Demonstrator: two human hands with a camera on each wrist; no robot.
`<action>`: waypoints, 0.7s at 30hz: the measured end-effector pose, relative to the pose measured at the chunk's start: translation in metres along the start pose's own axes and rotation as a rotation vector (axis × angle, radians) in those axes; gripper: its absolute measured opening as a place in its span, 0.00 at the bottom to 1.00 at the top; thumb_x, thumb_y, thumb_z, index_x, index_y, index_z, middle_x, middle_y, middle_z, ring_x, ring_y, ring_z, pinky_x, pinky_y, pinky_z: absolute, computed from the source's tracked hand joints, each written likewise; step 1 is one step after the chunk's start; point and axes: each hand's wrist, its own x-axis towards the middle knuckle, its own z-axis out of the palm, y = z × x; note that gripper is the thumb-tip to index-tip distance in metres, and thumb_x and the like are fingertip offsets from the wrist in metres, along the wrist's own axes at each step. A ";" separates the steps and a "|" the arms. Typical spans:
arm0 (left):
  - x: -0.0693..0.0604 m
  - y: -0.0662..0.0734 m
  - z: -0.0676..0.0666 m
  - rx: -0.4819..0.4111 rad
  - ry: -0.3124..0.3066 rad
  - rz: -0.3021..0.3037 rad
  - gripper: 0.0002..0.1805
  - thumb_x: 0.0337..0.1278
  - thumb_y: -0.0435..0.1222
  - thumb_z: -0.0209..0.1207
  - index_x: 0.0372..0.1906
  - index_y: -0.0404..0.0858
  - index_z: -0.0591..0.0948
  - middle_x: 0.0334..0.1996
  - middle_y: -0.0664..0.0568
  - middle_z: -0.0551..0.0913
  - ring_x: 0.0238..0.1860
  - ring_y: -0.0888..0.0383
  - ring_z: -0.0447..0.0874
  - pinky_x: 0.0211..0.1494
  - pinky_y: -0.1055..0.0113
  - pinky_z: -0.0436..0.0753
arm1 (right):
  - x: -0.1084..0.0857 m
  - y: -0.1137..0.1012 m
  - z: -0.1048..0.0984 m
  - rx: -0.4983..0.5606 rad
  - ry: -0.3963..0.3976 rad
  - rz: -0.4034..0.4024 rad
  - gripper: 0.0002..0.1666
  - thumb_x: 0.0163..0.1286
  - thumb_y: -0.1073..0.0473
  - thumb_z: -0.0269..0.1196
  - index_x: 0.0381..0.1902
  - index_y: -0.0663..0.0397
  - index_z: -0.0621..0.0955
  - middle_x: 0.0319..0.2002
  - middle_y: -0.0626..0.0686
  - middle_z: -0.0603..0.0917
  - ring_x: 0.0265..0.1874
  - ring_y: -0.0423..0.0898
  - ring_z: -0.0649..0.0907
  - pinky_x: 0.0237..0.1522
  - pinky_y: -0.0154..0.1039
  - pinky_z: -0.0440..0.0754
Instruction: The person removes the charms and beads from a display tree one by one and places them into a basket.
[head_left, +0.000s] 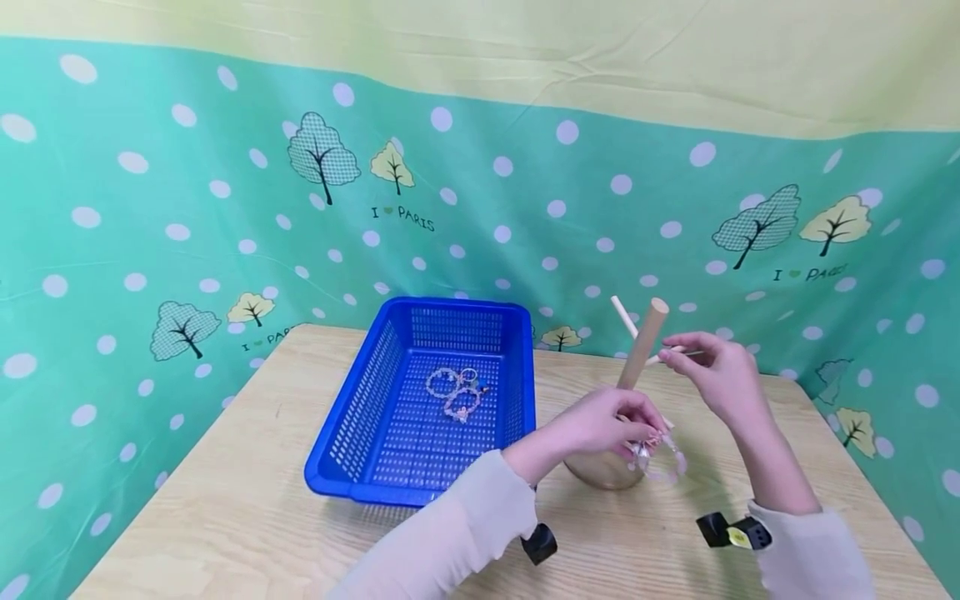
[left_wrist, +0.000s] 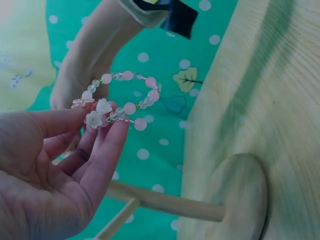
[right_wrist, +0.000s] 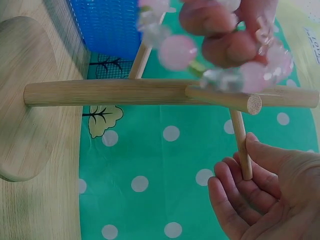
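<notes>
My left hand (head_left: 611,421) pinches a beaded bracelet (left_wrist: 129,108) between thumb and fingertips. Pink and clear beads run round its loop, with white flower charms close to the fingers. Beside it stands a wooden rack with an upright post (head_left: 639,350), a round base (left_wrist: 245,195) and several thin pegs. My right hand (head_left: 716,371) grips the end of one peg (right_wrist: 241,145), its thumb on one side and fingers on the other. In the right wrist view the bracelet and left fingertips hang in front of the post, close to another peg (right_wrist: 220,97).
A blue plastic basket (head_left: 322,483) stands left of the rack on the wooden table (head_left: 225,500). Inside it lie several bracelets (head_left: 462,413) and a small ring-like loop. Behind the table hangs a green dotted cloth (head_left: 502,233) with printed trees.
</notes>
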 end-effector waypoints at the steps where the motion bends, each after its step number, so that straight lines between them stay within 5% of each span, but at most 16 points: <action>1: -0.001 0.001 -0.002 0.000 -0.009 0.001 0.07 0.68 0.31 0.59 0.44 0.32 0.83 0.34 0.49 0.86 0.27 0.67 0.82 0.33 0.72 0.88 | 0.000 0.000 0.000 0.003 0.000 0.003 0.24 0.72 0.46 0.62 0.53 0.59 0.83 0.42 0.64 0.87 0.28 0.24 0.77 0.28 0.30 0.75; 6: -0.012 0.007 -0.022 0.019 -0.030 0.014 0.08 0.70 0.31 0.57 0.46 0.31 0.82 0.36 0.45 0.85 0.30 0.65 0.81 0.34 0.70 0.89 | -0.001 0.000 0.001 0.014 0.000 0.016 0.24 0.72 0.45 0.62 0.53 0.60 0.83 0.43 0.65 0.87 0.29 0.24 0.77 0.29 0.28 0.76; 12: -0.030 0.020 -0.071 0.067 0.029 0.064 0.08 0.70 0.29 0.55 0.46 0.29 0.81 0.40 0.39 0.84 0.33 0.63 0.83 0.36 0.66 0.90 | 0.005 -0.001 -0.001 0.022 0.006 0.002 0.25 0.73 0.45 0.61 0.54 0.59 0.83 0.43 0.64 0.87 0.29 0.26 0.77 0.28 0.29 0.76; 21: -0.059 -0.010 -0.133 0.124 0.152 0.002 0.08 0.72 0.31 0.53 0.47 0.33 0.81 0.40 0.42 0.84 0.36 0.59 0.85 0.43 0.58 0.91 | 0.000 -0.001 -0.001 0.017 -0.001 -0.005 0.23 0.72 0.48 0.62 0.54 0.60 0.83 0.41 0.61 0.87 0.29 0.27 0.78 0.27 0.30 0.76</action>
